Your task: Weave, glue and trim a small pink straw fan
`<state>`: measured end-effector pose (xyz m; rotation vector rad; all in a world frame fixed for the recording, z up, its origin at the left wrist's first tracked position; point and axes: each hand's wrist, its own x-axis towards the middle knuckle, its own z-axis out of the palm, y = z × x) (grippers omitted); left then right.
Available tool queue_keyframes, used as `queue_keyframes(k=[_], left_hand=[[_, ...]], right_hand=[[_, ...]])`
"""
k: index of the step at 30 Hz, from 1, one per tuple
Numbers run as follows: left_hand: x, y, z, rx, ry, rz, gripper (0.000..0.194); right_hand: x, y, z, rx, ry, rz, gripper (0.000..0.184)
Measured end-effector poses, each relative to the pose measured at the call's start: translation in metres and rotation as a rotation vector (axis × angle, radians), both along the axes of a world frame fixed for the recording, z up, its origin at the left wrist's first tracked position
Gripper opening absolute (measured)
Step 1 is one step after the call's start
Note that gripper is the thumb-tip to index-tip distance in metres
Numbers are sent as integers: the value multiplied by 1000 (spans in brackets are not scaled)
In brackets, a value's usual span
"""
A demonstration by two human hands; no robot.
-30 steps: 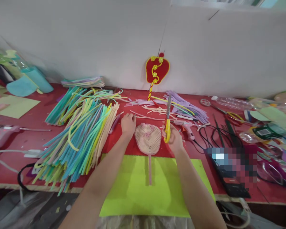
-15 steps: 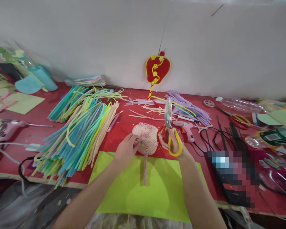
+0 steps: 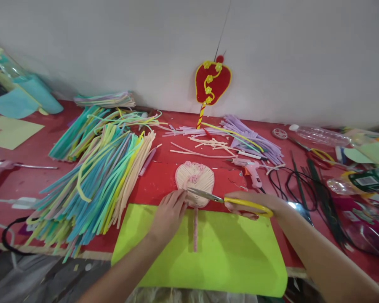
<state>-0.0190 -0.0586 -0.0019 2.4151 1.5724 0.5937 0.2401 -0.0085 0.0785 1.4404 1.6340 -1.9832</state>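
Note:
A cream fan-shaped craft (image 3: 205,176) made of pipe cleaners, with pink flowers near its top and middle, lies flat with its pink handle (image 3: 195,235) toward me. My left hand (image 3: 170,208) is at the fan's lower left edge, fingers closed on a pink pipe cleaner (image 3: 187,182) that runs down from the flowers. My right hand (image 3: 244,206) grips yellow-handled scissors (image 3: 208,195). Their blades point left across the fan, tips close to my left fingertips. Whether the blades touch the pipe cleaner I cannot tell.
A lime-green sheet (image 3: 233,265) lies under my forearms. Colourful pipe cleaners (image 3: 104,181) are heaped on the left, purple ones (image 3: 249,136) at the back. A pink glue gun (image 3: 251,168) rests right of the fan. A red fan (image 3: 213,84) stands against the wall.
The scissors have swung from upright to pointing left, and their tips are now over the fan by my left hand. My left hand has shifted slightly lower. The view has moved a little.

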Motion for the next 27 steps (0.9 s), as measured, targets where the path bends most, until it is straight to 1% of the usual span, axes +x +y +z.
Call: queue_keyframes(k=[2,5,8,12,17,22,27], left_hand=[[0,-1,-1,6,6,-4,31],[1,-1,0,2,-1,-9,31],[2,-1,0,-7,-25,-30,31],[2,-1,-1,-9,-49,-41,32],[2,-1,-2,-9,-60,-49,32],[2,-1,1,-24,-47,-63,33],[3,-2,-1,-19,-25,-61,33]], right_hand=[[2,7,-2,-55,8,27,34],[6,18,-2,-68,-1,45,35],[7,28,2,-93,3,71,35],[2,34,8,-131,22,59,33],[-5,36,9,-125,34,84,31],[-7,41,5,-102,49,136,32],[-7,45,-1,-84,30,162,32]])
